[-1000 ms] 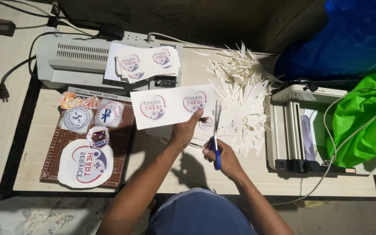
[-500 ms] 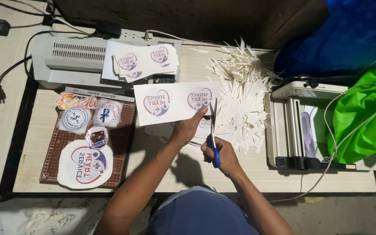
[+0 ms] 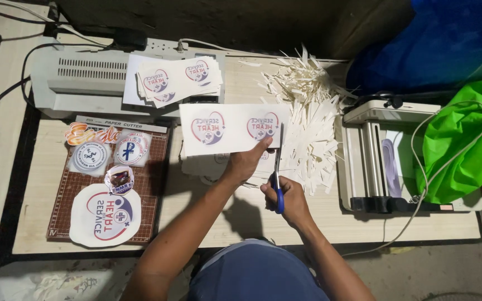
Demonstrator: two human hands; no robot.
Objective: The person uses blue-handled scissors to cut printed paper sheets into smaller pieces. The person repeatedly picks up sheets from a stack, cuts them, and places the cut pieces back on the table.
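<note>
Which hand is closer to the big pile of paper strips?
The right hand. It works the scissors right at the edge of the paper strips. The left hand holds the printed sheet, farther left.

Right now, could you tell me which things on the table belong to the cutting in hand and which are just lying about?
In use:
- printed sheet, held by the left hand
- blue-handled scissors, in the right hand
- paper strips, the offcuts

Lying about:
- laminator
- stack of sheets
- cutting mat with round cut-outs
- green bag
</note>
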